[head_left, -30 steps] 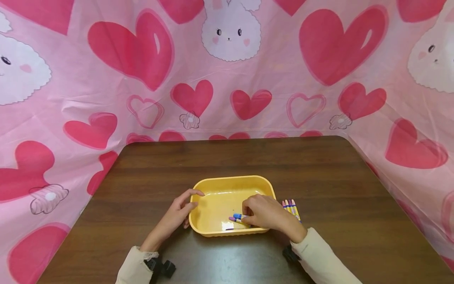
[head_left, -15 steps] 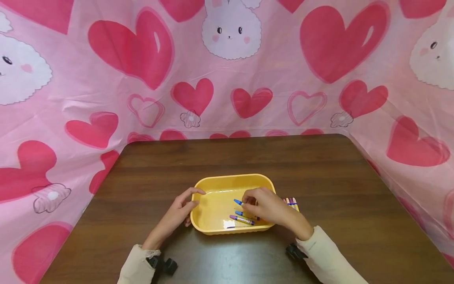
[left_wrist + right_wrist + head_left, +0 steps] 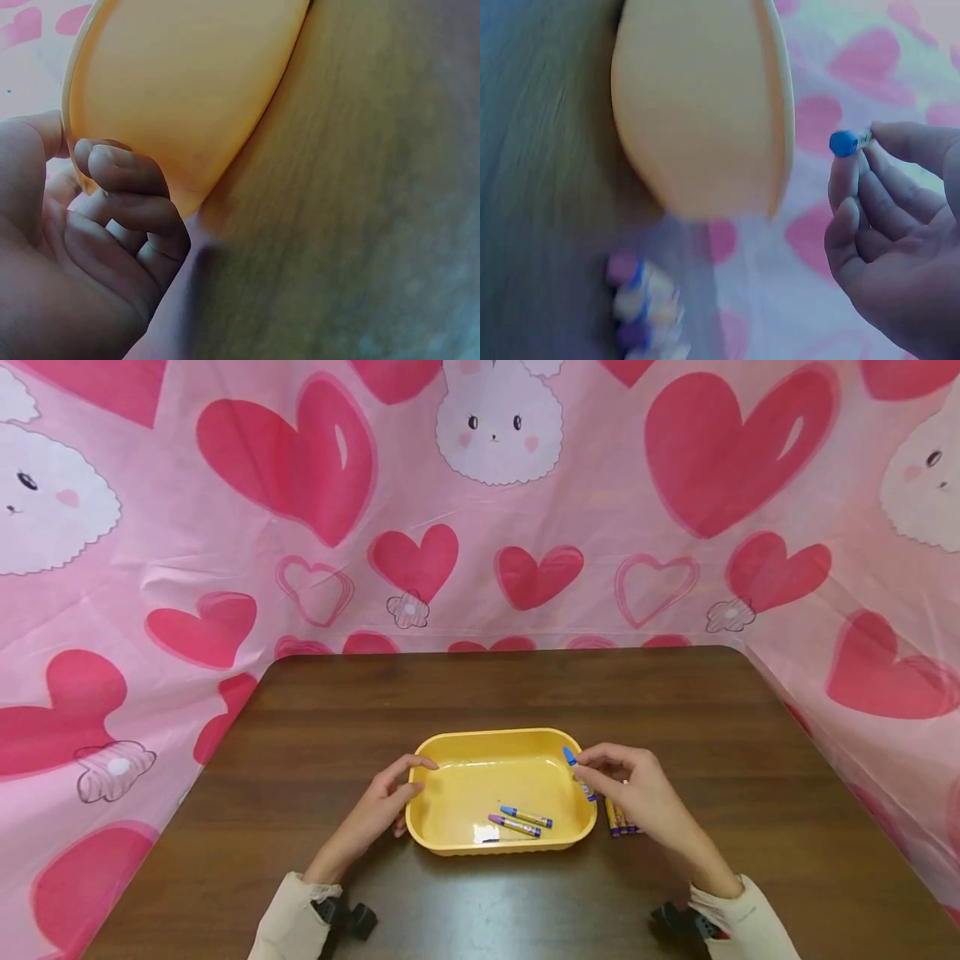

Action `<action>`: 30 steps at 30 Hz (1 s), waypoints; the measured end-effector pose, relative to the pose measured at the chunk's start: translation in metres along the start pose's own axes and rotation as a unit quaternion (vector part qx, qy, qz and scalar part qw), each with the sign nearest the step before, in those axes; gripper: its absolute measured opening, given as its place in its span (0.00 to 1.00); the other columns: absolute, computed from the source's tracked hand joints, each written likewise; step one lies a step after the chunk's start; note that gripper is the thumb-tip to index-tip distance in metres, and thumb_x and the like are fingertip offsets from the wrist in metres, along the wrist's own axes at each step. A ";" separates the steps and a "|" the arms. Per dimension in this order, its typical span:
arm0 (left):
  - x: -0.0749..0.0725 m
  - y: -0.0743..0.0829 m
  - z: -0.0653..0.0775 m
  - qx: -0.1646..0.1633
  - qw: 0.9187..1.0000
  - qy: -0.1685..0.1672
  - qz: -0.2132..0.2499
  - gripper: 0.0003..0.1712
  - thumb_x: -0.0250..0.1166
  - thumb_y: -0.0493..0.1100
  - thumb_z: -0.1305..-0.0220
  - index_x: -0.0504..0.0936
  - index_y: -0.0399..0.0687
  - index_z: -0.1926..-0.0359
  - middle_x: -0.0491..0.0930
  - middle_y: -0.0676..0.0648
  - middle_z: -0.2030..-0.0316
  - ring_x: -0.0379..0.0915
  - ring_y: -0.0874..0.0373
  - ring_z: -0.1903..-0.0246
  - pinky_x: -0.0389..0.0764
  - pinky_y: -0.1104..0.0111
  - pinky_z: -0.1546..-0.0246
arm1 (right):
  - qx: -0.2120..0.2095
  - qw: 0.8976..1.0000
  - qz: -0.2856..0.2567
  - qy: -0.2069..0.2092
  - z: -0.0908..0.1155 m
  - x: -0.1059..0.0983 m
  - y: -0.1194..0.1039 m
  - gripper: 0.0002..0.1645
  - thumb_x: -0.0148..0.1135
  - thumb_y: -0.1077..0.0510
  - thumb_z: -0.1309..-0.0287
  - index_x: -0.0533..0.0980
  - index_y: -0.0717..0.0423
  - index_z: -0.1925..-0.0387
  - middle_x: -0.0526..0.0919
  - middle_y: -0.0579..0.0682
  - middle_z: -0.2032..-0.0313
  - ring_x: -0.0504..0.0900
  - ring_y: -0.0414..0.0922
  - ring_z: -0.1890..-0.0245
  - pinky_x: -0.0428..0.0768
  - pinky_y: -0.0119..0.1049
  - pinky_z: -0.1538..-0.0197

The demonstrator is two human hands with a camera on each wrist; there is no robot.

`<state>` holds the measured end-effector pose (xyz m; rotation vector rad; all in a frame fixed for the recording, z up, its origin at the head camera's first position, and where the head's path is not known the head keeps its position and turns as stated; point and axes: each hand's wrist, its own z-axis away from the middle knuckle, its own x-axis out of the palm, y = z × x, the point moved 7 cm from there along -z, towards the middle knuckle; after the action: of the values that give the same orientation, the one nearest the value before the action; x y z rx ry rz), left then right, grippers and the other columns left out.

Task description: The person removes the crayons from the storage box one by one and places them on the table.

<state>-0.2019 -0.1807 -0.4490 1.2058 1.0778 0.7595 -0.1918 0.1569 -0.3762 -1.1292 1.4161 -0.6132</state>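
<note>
A yellow tray (image 3: 465,793) stands on the dark wooden table. My left hand (image 3: 375,818) grips its left rim, and the left wrist view shows fingers curled under the tray's wall (image 3: 180,90). My right hand (image 3: 652,793) pinches a blue crayon (image 3: 570,757) between thumb and fingertips, held tilted over the tray's right rim. In the right wrist view the crayon's blue end (image 3: 844,143) points at the camera. Inside the tray lie a second blue crayon (image 3: 527,817) and a purple crayon (image 3: 514,826), close together.
Several crayons (image 3: 617,823) lie side by side on the table just right of the tray, partly hidden by my right hand; the right wrist view shows their ends (image 3: 634,300) blurred. A pink heart-patterned cloth (image 3: 480,577) hangs around the table (image 3: 480,693).
My right hand has lifted a blue crayon from inside the tray and moved right to the rim, leaving two crayons visible there. The left hand has kept its hold on the tray.
</note>
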 end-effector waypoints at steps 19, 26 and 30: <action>-0.001 -0.001 0.000 -0.008 1.000 0.004 0.006 0.17 0.54 0.39 0.25 0.73 0.46 0.39 0.66 0.44 0.83 0.64 0.60 0.89 0.73 0.71 0.87 | 0.129 0.987 0.094 -0.010 0.008 -0.073 0.073 0.15 0.68 0.52 0.38 0.83 0.62 0.60 0.84 0.52 0.71 0.82 0.47 0.72 0.81 0.38 0.68; 0.001 0.001 0.000 -0.009 1.000 0.001 0.007 0.17 0.54 0.40 0.25 0.73 0.47 0.39 0.66 0.44 0.83 0.64 0.60 0.89 0.73 0.70 0.87 | 0.145 0.982 0.108 -0.048 0.014 -0.067 0.086 0.11 0.66 0.58 0.38 0.83 0.64 0.62 0.85 0.51 0.72 0.82 0.45 0.74 0.82 0.36 0.69; 0.000 0.001 -0.001 -0.004 1.000 0.002 0.006 0.16 0.54 0.40 0.25 0.73 0.46 0.40 0.65 0.45 0.82 0.64 0.60 0.89 0.73 0.71 0.88 | 0.150 0.980 0.112 -0.064 0.015 -0.062 0.089 0.09 0.66 0.60 0.39 0.83 0.65 0.64 0.85 0.51 0.73 0.83 0.45 0.75 0.83 0.37 0.70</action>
<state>-0.2025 -0.1803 -0.4482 1.2055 1.0707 0.7738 -0.2108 0.2510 -0.4294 -0.7456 1.2678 -0.5612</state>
